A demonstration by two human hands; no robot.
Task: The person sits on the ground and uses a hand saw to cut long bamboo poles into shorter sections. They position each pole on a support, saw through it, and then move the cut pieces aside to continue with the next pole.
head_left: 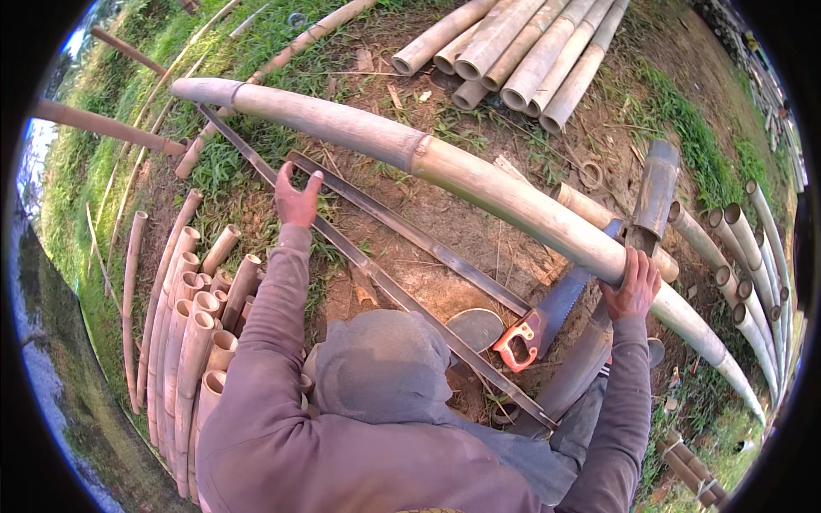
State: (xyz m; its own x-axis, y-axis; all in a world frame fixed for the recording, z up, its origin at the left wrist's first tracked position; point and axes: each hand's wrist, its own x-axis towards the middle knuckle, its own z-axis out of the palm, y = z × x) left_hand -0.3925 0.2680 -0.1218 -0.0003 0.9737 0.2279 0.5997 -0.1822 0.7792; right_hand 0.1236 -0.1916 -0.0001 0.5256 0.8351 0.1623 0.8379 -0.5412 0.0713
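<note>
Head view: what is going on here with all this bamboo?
A person works outdoors among cut bamboo. The right hand grips a long pale bamboo pole lying across the ground. The left hand, fingers spread, touches a long dark metal bar. A red-handled handsaw lies on the dirt beside stacked bamboo sections.

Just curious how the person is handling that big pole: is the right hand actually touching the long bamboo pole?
Touching. The head view shows the right hand gripping the long bamboo pole, fingers curled over its lower edge, no gap.
</note>
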